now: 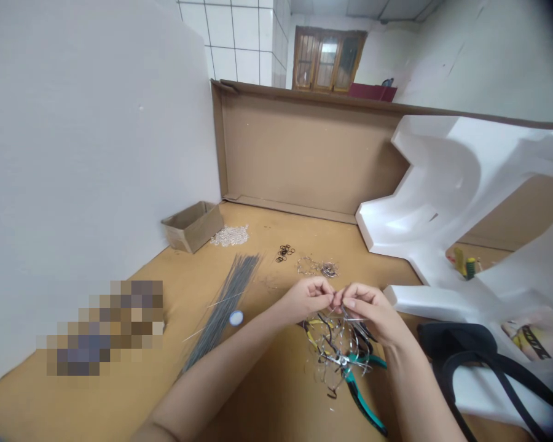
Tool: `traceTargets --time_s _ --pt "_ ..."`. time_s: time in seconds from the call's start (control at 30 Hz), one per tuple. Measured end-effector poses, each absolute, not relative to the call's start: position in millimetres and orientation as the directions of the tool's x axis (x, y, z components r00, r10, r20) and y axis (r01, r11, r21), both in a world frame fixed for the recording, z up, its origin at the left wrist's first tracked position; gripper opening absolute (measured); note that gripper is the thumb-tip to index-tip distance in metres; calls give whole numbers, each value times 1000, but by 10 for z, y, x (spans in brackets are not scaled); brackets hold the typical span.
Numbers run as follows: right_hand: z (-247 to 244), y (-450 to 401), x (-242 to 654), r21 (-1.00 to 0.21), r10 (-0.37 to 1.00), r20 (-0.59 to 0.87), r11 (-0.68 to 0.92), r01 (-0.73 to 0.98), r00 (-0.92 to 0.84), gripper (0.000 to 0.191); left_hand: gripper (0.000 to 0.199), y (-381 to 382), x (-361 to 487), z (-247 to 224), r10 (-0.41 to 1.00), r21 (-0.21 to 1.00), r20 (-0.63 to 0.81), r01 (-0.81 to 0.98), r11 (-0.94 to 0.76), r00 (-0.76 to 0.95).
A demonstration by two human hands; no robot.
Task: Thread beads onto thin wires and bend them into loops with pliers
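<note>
My left hand [311, 299] and my right hand [366, 307] meet above the table, fingertips almost touching. Both are closed in a pinch on thin silvery wire [354, 317], whose exact shape is hard to make out behind the fingers. Just below them lies a tangle of bent wire pieces [325, 350]. Teal-handled pliers [362, 402] rest in that tangle, and yellow-and-black-handled pliers [311, 337] lie partly under it. To the left of my hands, a bundle of straight grey wires [225, 307] is spread along the table.
Beyond my hands are black rings [284, 252], coiled wire bits [329, 269] and a pile of clear rings [230, 236]. A small cardboard box [192, 227] stands back left. White foam packing [435, 166] rises at right, near a black strap [502, 374]. A round white lid [236, 317] lies by the wires.
</note>
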State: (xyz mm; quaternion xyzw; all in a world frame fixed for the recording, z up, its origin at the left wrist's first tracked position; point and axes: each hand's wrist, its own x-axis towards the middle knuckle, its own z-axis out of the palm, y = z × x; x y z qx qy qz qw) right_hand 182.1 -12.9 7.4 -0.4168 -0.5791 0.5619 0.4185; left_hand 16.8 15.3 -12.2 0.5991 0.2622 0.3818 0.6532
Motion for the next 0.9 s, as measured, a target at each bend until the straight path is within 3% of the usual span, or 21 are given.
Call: traceTargets --time_s 0.1,0.27,0.4,0.67,0.9 --pt "15 -86 1845 -990 944 -95 -122 -67 -315 22 26 147 151 -107 815 974 70 -214 67 575" --pt "-13 -75 1780 -948 931 -135 -221 -229 -340 19 20 146 93 -102 763 993 15 -99 65 647" --pt "-11 -101 1709 -930 900 -183 -289 -226 -396 19 18 158 77 -84 772 996 -39 -41 84 635" --pt "-54 -104 1740 -953 915 -198 -263 -148 -352 17 13 168 41 -65 857 999 38 14 -52 515" --pt "-50 -80 1676 -987 983 -123 -135 -83 -138 22 15 132 -30 -9 861 947 132 194 -256 491"
